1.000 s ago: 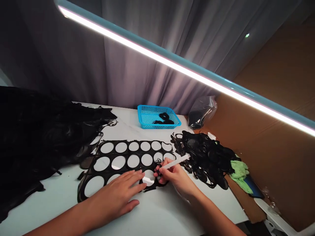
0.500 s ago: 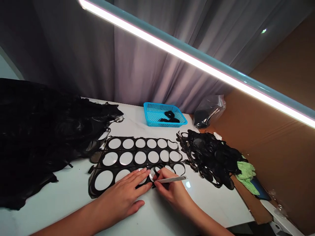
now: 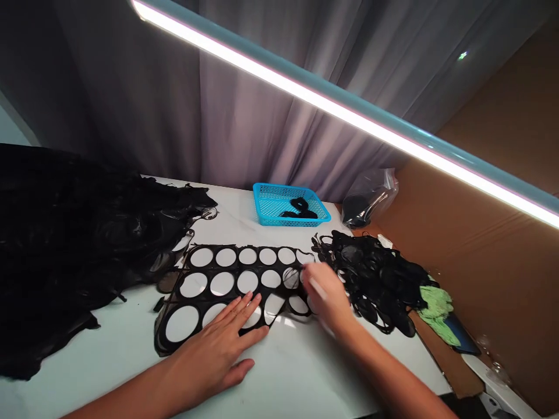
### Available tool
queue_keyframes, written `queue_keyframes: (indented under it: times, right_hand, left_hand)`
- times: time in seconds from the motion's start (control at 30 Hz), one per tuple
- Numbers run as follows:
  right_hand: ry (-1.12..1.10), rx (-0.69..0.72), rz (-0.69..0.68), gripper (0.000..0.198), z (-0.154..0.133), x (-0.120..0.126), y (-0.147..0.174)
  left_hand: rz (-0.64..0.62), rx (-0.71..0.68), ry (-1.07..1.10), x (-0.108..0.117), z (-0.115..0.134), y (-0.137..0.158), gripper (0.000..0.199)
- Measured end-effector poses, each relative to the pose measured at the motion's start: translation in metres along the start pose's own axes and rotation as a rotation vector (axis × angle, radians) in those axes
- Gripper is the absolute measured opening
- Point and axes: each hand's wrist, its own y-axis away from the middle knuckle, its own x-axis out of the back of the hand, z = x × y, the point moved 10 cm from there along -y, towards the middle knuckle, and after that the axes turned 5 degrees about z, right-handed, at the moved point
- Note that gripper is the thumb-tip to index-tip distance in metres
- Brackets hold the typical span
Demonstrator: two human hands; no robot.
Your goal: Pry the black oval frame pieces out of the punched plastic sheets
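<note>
A thin black sheet [image 3: 174, 299] cut with rows of large round holes lies flat on the white table. My left hand [image 3: 227, 331] rests on its near edge, fingers spread and pressing down. My right hand [image 3: 327, 294], smeared by motion, is closed over the sheet's right part. Along it shows a pale slim tool, apparently tweezers [image 3: 320, 289]. Near that hand, the sheet's lower right strip is pulled out of line and narrowed. Whether the fingertips also pinch the black material is hidden.
Black sheets are heaped at the left [image 3: 78, 244]. A tangled pile of black cut pieces [image 3: 384, 279] lies right. Behind stand a blue basket [image 3: 292, 222] with black pieces and a clear plastic bag [image 3: 371, 198]. A green cloth [image 3: 438, 311] sits at the right edge; a tube lamp [image 3: 349, 113] hangs above.
My right hand has moved up and right, away from my left fingertips. The sheet's lower right strip is now drawn out of line. My left hand stays almost in place.
</note>
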Motion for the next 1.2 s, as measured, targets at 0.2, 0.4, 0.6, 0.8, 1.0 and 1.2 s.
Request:
queue_keyframes:
  times: [0.2,0.4,0.6,0.8,1.0,1.2]
  right_hand:
    - [-0.254,-0.282,-0.021,0.028,0.060,0.003,-0.046]
    - [-0.561,-0.268,-0.358,0.023,-0.005,-0.057,-0.019]
    - [-0.625,-0.279,-0.401,0.020,-0.017,-0.068,-0.009]
    - [-0.566,-0.266,-0.395,0.018,-0.014,-0.069,-0.008]
    - [-0.569,-0.257,-0.389,0.018,-0.016,-0.067,-0.006]
    - [-0.571,-0.243,-0.387,0.016,-0.020,-0.064,-0.007]
  left_hand:
    - [-0.037,0.010,-0.020,0.009,0.002,-0.010,0.059]
    - [0.094,0.093,-0.089,0.012,-0.022,-0.030,0.053]
    - [0.103,0.075,-0.144,0.001,-0.028,-0.027,0.056]
    - [0.095,0.083,-0.146,0.000,-0.028,-0.028,0.057]
    - [0.101,0.089,-0.129,0.001,-0.028,-0.027,0.056]
    - [0.096,0.094,-0.112,0.003,-0.027,-0.027,0.056]
